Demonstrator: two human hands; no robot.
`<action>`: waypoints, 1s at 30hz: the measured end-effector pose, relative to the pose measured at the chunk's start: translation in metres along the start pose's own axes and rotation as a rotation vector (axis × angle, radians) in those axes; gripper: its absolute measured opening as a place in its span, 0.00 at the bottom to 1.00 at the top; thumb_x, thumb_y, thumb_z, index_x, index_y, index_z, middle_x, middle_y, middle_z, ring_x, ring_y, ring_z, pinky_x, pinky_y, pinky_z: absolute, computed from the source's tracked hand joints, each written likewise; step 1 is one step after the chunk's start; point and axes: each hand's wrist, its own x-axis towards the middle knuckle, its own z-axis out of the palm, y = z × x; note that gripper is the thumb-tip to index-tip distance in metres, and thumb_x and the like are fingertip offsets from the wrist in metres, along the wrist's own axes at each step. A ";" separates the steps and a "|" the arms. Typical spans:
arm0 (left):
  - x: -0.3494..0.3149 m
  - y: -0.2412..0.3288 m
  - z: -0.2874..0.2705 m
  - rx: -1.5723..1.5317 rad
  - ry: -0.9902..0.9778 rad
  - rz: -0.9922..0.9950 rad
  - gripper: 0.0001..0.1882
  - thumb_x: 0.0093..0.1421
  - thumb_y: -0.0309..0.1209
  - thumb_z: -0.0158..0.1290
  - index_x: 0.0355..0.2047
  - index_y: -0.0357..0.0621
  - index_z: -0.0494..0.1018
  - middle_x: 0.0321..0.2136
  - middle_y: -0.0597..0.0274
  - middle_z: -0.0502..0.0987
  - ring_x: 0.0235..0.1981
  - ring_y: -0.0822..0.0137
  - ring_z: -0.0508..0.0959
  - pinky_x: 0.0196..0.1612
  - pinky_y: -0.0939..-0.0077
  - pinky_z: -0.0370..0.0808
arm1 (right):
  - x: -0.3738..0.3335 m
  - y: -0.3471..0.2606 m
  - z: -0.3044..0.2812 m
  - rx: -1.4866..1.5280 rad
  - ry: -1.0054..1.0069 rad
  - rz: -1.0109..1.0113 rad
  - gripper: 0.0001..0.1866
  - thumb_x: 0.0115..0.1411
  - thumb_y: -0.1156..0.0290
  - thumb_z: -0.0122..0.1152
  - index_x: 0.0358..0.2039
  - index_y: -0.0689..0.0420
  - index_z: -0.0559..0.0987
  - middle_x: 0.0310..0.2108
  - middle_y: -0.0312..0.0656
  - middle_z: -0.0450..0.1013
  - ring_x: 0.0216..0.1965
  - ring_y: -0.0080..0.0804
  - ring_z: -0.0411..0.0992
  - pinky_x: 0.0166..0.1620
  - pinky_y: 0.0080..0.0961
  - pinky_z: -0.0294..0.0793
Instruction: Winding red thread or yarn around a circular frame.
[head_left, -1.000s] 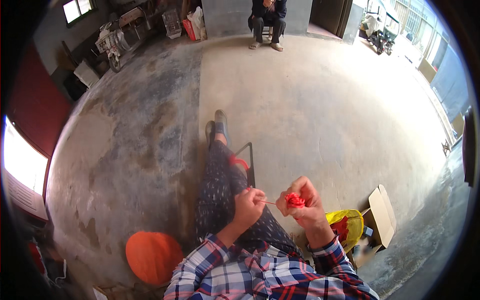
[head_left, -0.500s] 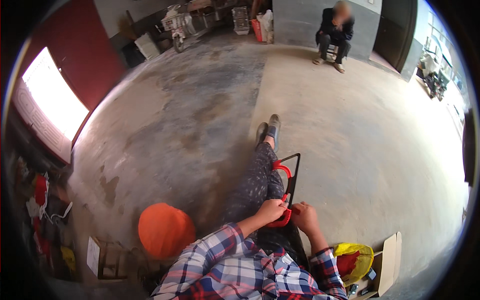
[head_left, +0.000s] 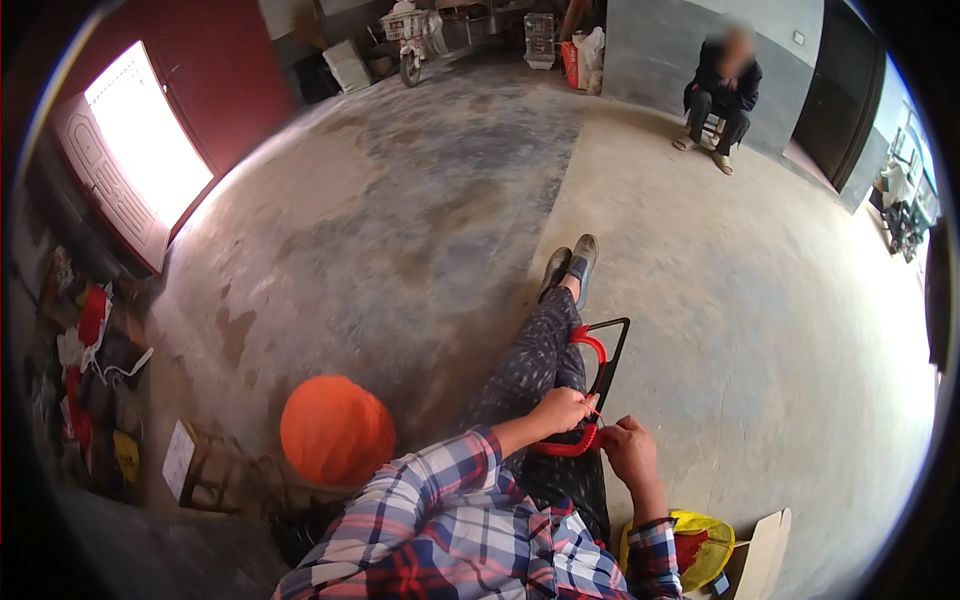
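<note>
Leftmost, a white panelled door (head_left: 112, 180) stands beside a bright opening in a dark red wall (head_left: 225, 75), with a jumble of red, white and yellow things below it. Next come a small wooden stool (head_left: 208, 484) and a round orange cushion (head_left: 337, 431) near the plaid sleeve. Farther right, the left hand (head_left: 563, 410) lies above the person's legs (head_left: 525, 375) — its grip is pressed together, pinching a red cord (head_left: 597, 411) beside a black frame (head_left: 617, 350). That frame is at the legs, two curved stretches around it showing red. Just beside its right edge is the right hand (head_left: 632, 448), fingers bent inward; whether that grip closes on the cord, I cannot tell. Below this hand sits a yellow bag (head_left: 717, 541) with something red inside, next to a cardboard flap (head_left: 762, 556). Well beyond — upper right — a person in dark clothes (head_left: 722, 95) sits near a dark doorway (head_left: 838, 95).
</note>
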 end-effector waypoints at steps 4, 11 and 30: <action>-0.006 -0.001 0.012 -0.093 -0.080 -0.026 0.18 0.63 0.40 0.49 0.23 0.37 0.72 0.11 0.61 0.70 0.12 0.71 0.70 0.17 0.71 0.65 | 0.012 0.025 0.050 0.107 0.121 0.148 0.08 0.48 0.74 0.64 0.30 0.58 0.82 0.26 0.44 0.73 0.29 0.40 0.74 0.33 0.32 0.73; 0.000 -0.010 0.004 0.228 0.369 0.353 0.20 0.58 0.39 0.55 0.17 0.36 0.70 0.15 0.45 0.72 0.16 0.50 0.74 0.20 0.61 0.67 | 0.013 0.009 0.040 0.419 0.026 0.272 0.12 0.49 0.73 0.64 0.37 0.58 0.82 0.31 0.47 0.74 0.31 0.38 0.75 0.35 0.30 0.74; -0.001 0.014 -0.002 -0.879 -0.341 -0.229 0.12 0.63 0.40 0.51 0.24 0.50 0.69 0.13 0.78 0.58 0.10 0.83 0.53 0.13 0.83 0.47 | 0.009 0.004 0.027 0.442 0.267 0.091 0.10 0.52 0.72 0.66 0.35 0.58 0.79 0.38 0.44 0.73 0.37 0.37 0.72 0.42 0.28 0.71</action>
